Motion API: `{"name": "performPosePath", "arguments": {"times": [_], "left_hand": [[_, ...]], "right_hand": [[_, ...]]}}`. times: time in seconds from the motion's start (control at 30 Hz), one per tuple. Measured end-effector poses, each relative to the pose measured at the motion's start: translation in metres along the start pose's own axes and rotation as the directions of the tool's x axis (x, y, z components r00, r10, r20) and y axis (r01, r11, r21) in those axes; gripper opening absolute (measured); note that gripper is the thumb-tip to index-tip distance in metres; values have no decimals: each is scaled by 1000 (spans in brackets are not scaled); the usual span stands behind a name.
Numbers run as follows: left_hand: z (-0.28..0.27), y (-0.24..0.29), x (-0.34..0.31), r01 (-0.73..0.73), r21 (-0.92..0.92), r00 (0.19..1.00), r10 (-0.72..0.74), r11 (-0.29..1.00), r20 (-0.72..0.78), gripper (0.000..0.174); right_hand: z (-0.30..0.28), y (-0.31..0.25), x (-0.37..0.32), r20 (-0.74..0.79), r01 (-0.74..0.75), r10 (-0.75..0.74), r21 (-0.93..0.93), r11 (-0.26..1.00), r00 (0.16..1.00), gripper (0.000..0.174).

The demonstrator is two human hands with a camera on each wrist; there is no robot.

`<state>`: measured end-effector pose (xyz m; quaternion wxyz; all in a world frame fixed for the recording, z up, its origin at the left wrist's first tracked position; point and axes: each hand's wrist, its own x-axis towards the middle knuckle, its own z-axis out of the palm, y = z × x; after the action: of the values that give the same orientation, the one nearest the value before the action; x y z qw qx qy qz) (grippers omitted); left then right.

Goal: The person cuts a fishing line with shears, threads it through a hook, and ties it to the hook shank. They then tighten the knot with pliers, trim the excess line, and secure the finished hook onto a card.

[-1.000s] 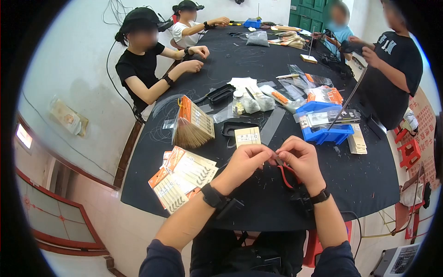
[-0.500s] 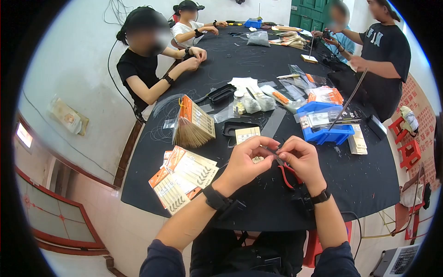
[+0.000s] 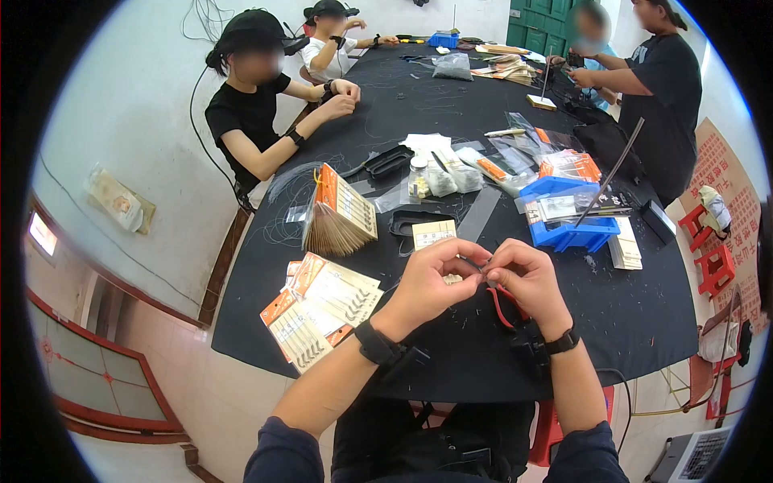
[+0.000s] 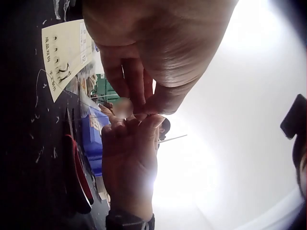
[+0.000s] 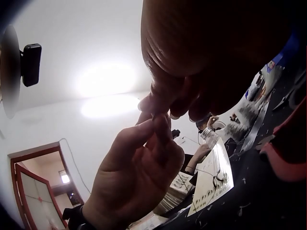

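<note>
In the head view my left hand (image 3: 435, 278) and right hand (image 3: 525, 282) meet over the near side of the black table, fingertips together. Both pinch a thin fishing line (image 4: 56, 115), which trails from the fingertips in the left wrist view. Whatever small piece sits at the pinch is mostly hidden by the fingers, and I cannot tell what it is. Red-handled pliers (image 3: 507, 310) lie under my right hand. Just beyond the hands is a cream card (image 3: 432, 232); the left wrist view shows small dark hooks on this card (image 4: 67, 57).
Hook cards (image 3: 310, 310) lie at left, with a fanned card bundle (image 3: 338, 213) behind them. A blue bin (image 3: 576, 233) stands at right, near a small jar (image 3: 418, 177) and plastic packets (image 3: 564, 165). Other people sit or stand around the table's far side.
My left fingers have shifted from a folded pose to a wider arch, with the fingertips still meeting my right hand's. The standing person at far right has moved toward the seated one.
</note>
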<state>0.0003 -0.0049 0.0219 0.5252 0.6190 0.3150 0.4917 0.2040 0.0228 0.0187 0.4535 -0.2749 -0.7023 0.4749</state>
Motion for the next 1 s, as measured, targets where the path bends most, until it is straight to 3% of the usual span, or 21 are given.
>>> {"name": "performPosePath", "arguments": {"times": [0.03, 0.13, 0.33, 0.4, 0.47, 0.57, 0.67, 0.77, 0.87, 0.9, 1.0], "left_hand": [[0, 0, 0, -4, 5, 1000, 4, 1000, -7, 28], [-4, 1, 3, -194, 316, 981, 191, 929, 41, 25], [-8, 0, 5, -309, 464, 946, 320, 831, 57, 26], [-4, -2, 3, -166, 153, 984, 174, 974, -35, 29], [-4, -5, 3, -56, -133, 997, 48, 989, -66, 32], [-12, -13, 3, 7, -455, 997, -39, 891, -61, 34], [-18, -9, 2, 126, -748, 992, -93, 652, 85, 33], [-17, -5, 0, 127, -768, 985, 9, 627, 170, 21], [-21, 1, 1, 248, -784, 947, 27, 569, 319, 26], [-18, 4, 0, 214, -759, 969, -35, 615, 245, 35], [-30, 10, 1, 118, -324, 941, -2, 939, 338, 31]], "right_hand": [[0, 0, 0, 1, -3, 3, 2, 1000, 1000, 6], [-2, 3, 0, 13, -13, 13, 4, 1000, 1000, 6], [-1, -5, 0, -24, -23, 23, 24, 999, 999, 5], [-5, -2, 1, -76, 22, -21, 8, 1000, 997, 7], [-10, 1, 2, -132, 36, -31, 36, 999, 991, 9], [-19, 8, 2, -222, 40, -10, 130, 991, 975, 15], [-26, 17, 3, -352, 52, 35, 235, 971, 935, 16], [-37, 21, 3, -399, 70, 49, 279, 958, 916, 16], [-38, 18, 3, -394, 68, 26, 223, 973, 919, 16], [-37, 15, 3, -390, 57, 22, 188, 981, 920, 15], [-30, 8, 2, -385, 36, 17, 130, 991, 923, 14]]}}
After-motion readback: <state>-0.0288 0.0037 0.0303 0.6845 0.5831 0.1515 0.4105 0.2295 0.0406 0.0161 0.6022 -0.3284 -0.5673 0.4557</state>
